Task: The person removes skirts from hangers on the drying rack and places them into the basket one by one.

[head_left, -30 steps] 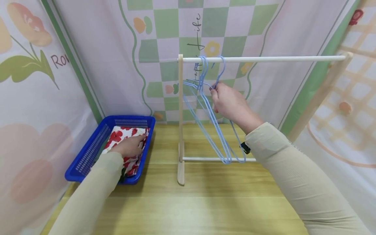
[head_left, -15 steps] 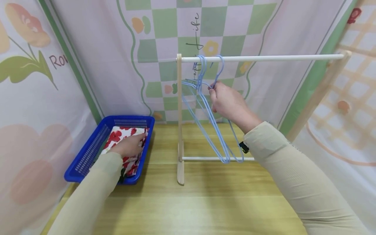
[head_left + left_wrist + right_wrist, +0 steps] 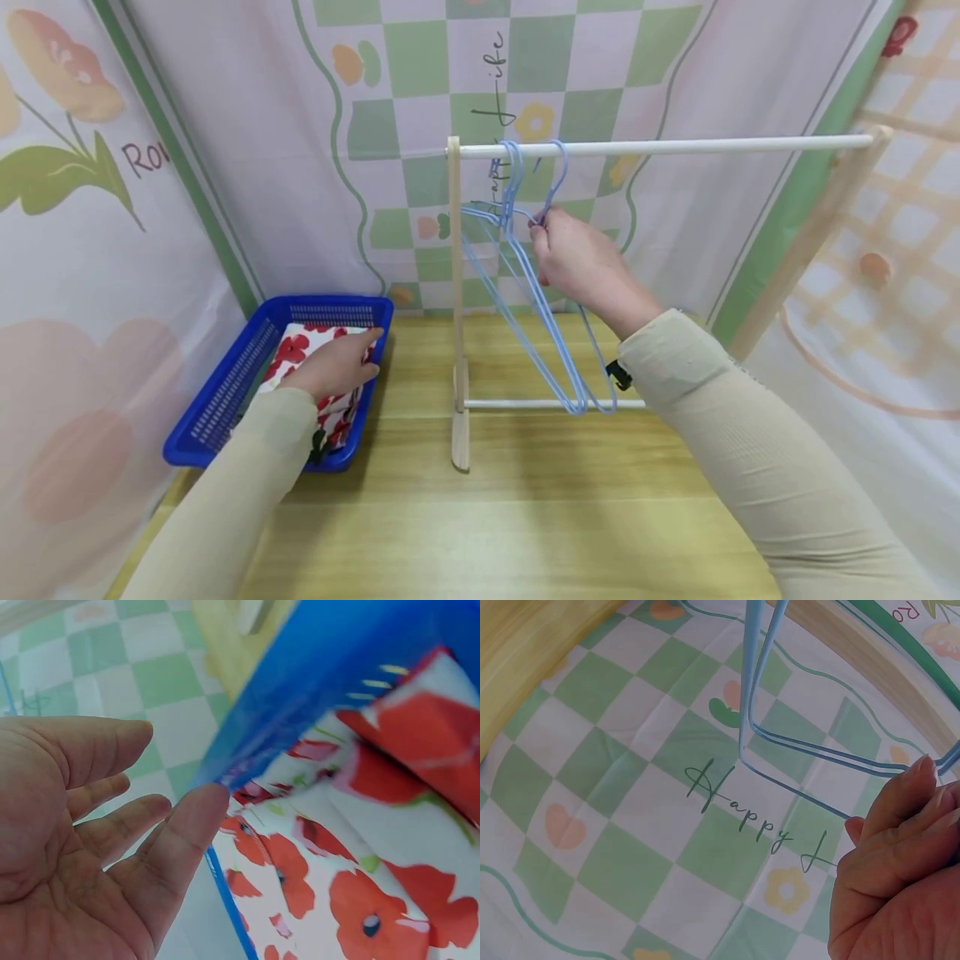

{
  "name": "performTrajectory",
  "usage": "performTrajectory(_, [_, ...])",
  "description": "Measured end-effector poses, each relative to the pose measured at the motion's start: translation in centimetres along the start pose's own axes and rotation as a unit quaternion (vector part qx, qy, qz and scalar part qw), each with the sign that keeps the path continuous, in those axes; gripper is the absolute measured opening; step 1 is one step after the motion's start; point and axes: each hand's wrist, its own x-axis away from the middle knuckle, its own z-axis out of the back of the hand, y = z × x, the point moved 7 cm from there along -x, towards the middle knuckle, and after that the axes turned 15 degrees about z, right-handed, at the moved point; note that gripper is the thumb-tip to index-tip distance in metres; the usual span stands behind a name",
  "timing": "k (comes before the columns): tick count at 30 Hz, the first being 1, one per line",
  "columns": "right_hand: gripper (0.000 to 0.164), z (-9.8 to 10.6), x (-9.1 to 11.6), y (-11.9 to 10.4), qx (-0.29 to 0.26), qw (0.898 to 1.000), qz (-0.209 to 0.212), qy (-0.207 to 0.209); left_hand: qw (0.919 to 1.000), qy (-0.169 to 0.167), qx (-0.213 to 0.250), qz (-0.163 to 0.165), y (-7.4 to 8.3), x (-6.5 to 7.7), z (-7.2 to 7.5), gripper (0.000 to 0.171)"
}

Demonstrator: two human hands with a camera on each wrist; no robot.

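Observation:
My right hand (image 3: 581, 258) pinches a blue hanger (image 3: 555, 187) just below its hook, which still loops over the white rail (image 3: 712, 148). Left of it, several more blue hangers (image 3: 510, 192) hang close together by the rack's end post. Over the blue basket (image 3: 225, 354), my left hand (image 3: 333, 367) is spread with its fingers apart and nothing between them. Beneath it lies folded white cloth with red flowers (image 3: 367, 900), partly covered by the hand in the head view. In the right wrist view the fingers (image 3: 896, 859) are curled; the hanger's neck is hidden.
The wooden rack has a left post (image 3: 456, 275), a right post (image 3: 810, 242) and a low white bar (image 3: 525, 404). It stands on a wood-grain table (image 3: 480, 533). Printed curtains (image 3: 420, 58) enclose the back and sides.
My left hand has lifted off the flowered cloth and its fingers have straightened and spread. The right hand keeps hold of the hanger. The whole view has shifted slightly.

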Motion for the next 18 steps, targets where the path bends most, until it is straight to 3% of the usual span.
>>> performTrajectory(9, [0.042, 0.0, 0.0, 0.2, -0.023, 1.0, 0.0, 0.016, 0.9989, 0.041, 0.016, -0.017, 1.7, 0.9, 0.8, 0.069])
performTrajectory(18, [0.042, -0.2, 0.4, 0.6, -0.085, 0.995, -0.019, 0.038, 0.9955, 0.074, 0.038, -0.044, 3.2, 2.0, 0.7, 0.066])
